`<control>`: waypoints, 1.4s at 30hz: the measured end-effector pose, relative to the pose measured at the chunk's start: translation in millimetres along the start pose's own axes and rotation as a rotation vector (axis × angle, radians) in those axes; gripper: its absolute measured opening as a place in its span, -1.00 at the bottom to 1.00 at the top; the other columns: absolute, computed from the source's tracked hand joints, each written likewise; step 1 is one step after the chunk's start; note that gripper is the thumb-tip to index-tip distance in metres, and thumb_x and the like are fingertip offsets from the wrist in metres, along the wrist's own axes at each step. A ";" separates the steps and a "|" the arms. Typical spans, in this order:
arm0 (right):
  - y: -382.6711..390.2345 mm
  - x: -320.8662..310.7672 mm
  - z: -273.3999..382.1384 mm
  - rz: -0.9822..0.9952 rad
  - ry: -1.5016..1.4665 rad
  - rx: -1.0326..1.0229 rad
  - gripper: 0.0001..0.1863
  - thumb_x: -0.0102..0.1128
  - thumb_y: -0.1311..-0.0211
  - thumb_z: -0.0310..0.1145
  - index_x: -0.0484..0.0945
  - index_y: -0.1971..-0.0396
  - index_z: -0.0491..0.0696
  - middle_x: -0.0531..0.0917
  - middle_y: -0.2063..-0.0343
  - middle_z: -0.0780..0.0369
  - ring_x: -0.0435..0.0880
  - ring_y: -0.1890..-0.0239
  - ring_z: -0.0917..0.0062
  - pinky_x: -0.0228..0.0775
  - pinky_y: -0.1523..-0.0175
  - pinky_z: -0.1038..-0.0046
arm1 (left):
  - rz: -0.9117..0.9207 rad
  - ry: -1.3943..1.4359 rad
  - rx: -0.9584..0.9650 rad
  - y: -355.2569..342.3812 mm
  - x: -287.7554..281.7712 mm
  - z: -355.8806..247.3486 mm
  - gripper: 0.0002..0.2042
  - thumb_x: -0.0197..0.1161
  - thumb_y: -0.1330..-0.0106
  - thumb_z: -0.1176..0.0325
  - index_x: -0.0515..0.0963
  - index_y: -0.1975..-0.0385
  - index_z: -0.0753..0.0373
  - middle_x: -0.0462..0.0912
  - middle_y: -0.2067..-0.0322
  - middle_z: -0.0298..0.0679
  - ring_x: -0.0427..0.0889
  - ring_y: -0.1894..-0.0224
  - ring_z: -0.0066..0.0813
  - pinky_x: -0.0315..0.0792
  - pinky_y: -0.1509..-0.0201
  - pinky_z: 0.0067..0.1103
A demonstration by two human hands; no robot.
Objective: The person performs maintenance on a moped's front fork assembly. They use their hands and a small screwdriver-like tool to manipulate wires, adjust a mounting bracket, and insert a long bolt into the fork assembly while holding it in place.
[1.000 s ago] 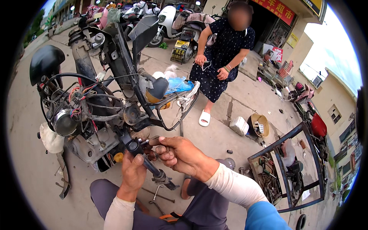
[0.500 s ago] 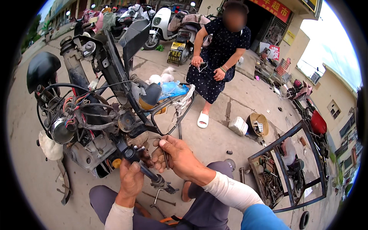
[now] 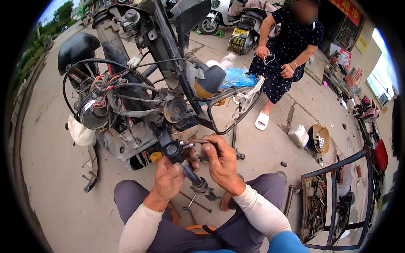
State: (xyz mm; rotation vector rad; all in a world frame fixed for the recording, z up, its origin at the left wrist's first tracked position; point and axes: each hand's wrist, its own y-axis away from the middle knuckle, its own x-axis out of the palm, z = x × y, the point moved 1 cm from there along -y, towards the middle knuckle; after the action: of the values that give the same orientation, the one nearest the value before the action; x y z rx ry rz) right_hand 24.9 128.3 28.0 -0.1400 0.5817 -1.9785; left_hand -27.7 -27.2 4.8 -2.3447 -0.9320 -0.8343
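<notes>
A partly stripped electric scooter (image 3: 139, 90) lies in front of me with its frame and wires bare. My left hand (image 3: 169, 175) is closed round a black tube (image 3: 190, 170) of its front end, thumb on the near side and fingertips showing beyond. Two shiny bolts (image 3: 187, 145) stick out of the clamp (image 3: 172, 150) at the top of that tube. My right hand (image 3: 221, 162) pinches a thin brownish metal rod (image 3: 197, 141) between thumb and fingers. The rod's tip points left, close to the bolts; whether it touches them I cannot tell.
A person in a dark dress (image 3: 284, 55) stands behind the scooter. To the right are a metal frame (image 3: 333, 168), a tray of tools (image 3: 314, 206), a yellowish bowl (image 3: 319, 139) and a white block (image 3: 298, 135). Wrenches (image 3: 190, 215) lie on the ground between my legs.
My view has shifted, so the scene sits further right and lower. My right hand has turned the rod from upright to nearly level beside the bolts. My left hand still holds the tube.
</notes>
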 end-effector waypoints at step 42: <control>-13.3 8.5 -23.3 0.010 0.074 -0.283 -0.82 0.12 -0.37 -0.56 0.61 0.09 -0.15 0.70 0.23 0.14 0.69 0.24 0.39 0.49 0.12 0.46 | 0.015 0.012 0.009 5.1 -0.4 -2.3 -0.32 0.35 -0.32 0.07 0.28 -0.30 0.35 0.57 0.08 -0.19 0.58 0.10 -0.39 0.46 -0.05 -0.41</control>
State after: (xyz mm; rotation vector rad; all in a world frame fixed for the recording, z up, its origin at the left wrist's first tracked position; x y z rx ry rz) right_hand 2.1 133.6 12.3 -0.2377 0.9076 -1.8897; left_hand -25.0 -32.1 5.0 -2.3335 -0.9103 -0.8352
